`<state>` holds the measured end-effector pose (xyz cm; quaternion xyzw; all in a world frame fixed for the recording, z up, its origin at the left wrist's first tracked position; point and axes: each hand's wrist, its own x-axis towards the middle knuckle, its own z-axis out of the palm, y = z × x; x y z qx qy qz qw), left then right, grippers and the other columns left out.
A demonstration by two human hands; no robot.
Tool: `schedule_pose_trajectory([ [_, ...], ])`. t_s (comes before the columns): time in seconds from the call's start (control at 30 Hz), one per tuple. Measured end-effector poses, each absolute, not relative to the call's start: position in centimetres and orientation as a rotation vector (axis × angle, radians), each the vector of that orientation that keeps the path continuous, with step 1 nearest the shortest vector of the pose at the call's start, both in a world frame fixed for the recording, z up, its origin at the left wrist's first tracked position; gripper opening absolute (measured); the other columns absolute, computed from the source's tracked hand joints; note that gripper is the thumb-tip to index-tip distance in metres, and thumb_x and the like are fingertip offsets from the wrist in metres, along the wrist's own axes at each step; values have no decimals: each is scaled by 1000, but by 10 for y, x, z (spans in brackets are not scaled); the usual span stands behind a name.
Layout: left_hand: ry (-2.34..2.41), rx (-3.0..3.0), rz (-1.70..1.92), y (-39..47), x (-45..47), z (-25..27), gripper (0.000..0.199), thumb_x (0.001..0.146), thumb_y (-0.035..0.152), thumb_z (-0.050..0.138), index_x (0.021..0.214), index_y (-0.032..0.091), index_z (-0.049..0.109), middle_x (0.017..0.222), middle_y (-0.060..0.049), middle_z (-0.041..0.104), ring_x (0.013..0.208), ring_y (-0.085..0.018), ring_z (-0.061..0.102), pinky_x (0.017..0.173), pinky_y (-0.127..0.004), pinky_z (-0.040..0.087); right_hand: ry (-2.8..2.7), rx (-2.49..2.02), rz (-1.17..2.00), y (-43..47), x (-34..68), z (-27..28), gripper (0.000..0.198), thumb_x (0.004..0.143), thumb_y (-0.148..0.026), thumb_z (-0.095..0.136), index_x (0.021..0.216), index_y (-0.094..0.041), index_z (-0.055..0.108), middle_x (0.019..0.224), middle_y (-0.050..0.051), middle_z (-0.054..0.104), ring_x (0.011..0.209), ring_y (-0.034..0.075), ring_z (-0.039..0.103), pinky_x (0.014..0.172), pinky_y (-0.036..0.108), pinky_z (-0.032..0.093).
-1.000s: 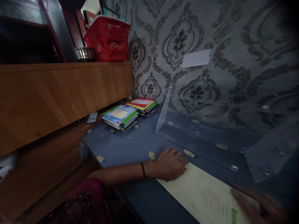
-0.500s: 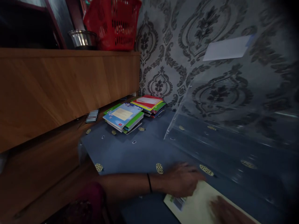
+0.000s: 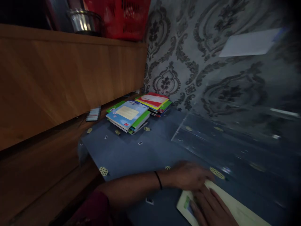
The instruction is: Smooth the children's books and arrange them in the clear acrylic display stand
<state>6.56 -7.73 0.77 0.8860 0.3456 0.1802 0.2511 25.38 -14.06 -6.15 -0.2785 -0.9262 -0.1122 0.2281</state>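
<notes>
A pale cream book or booklet (image 3: 231,198) with a small green and blue picture near its corner lies on the dark blue patterned cloth (image 3: 131,160), partly out of view at the bottom right. My left hand (image 3: 191,176), with a black band at the wrist, reaches across to its far left corner. Motion smears those fingers, so their grip on the edge is unclear. Flat on the cover rests my right hand (image 3: 210,205), fingers stretched out and close to my left. A clear plastic sheet (image 3: 225,147) spreads over the cloth beyond the book.
Two stacks of books stand toward the back: one topped by a blue book (image 3: 128,114), the other by a red one (image 3: 155,99). A wooden cabinet (image 3: 70,75) at left bears a metal pot (image 3: 85,22) and a red basket (image 3: 128,22). Patterned wall (image 3: 166,81) behind.
My right hand has moved left and up over the book, now flat beside my left hand. The clear sheet's raised edge has sunk toward the cloth. The view has shifted somewhat.
</notes>
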Motion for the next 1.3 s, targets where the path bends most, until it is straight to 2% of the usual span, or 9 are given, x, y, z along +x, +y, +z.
schedule_pose_trajectory([
  [0.07,968,2396,580,-84,64,10,31,96,10,44,119,16,64,118,-8,73,111,-19,67,102,-31,50,-2577,-1030,-301,-154,246,-40,54,102,-48,39,139,-14,58,136,18,65,127,34,60,102,52,51],
  [0.17,956,2380,665,-90,62,10,28,95,9,47,116,15,65,117,-10,72,112,-20,65,101,-32,50,-2597,-1298,-173,-167,243,-13,66,103,-51,37,157,-14,34,155,18,46,144,31,43,115,53,42],
  [0.3,920,2390,761,-89,63,5,31,95,7,42,116,17,63,116,-8,71,109,-20,64,99,-36,51,-2553,-1483,-86,-177,266,-3,71,103,-54,35,161,-15,20,161,18,37,150,29,34,119,53,36],
  [0.53,864,2494,805,-92,65,3,27,101,13,38,116,17,60,108,-8,69,104,-21,63,97,-40,52,-2354,-1699,-17,-191,325,-8,66,104,-54,31,157,-14,33,158,19,42,149,30,36,120,56,35],
  [0.73,906,2687,655,-96,66,11,28,104,18,35,118,16,60,100,-9,66,93,-22,62,88,-41,54,-2252,-1719,98,-194,338,-10,62,105,-52,30,156,-17,34,157,16,44,149,28,36,122,56,31],
  [0.8,967,2801,581,-100,69,14,29,104,17,34,117,15,60,104,-11,67,99,-25,63,93,-47,52,-2236,-1706,109,-193,337,-10,61,105,-52,30,156,-18,35,157,15,45,148,28,37,122,56,30],
  [0.9,992,2953,538,-113,82,16,32,105,19,33,123,12,58,124,-16,66,123,-30,59,111,-57,40,-2221,-1687,113,-193,336,-9,60,105,-51,31,156,-20,35,157,14,46,148,29,38,122,58,30],
  [1.07,720,3022,375,-141,118,10,45,108,37,29,143,13,44,152,-14,52,146,-23,42,122,-46,34,-2220,-1688,124,-193,336,-8,56,106,-43,29,154,-16,38,156,15,46,148,28,38,121,56,31],
  [1.3,646,2962,278,-135,120,12,53,108,42,25,152,14,36,160,-13,40,152,-22,29,125,-46,28,-2213,-1667,135,-193,337,-9,54,105,-37,30,154,-15,39,154,16,48,147,28,40,120,57,31],
])
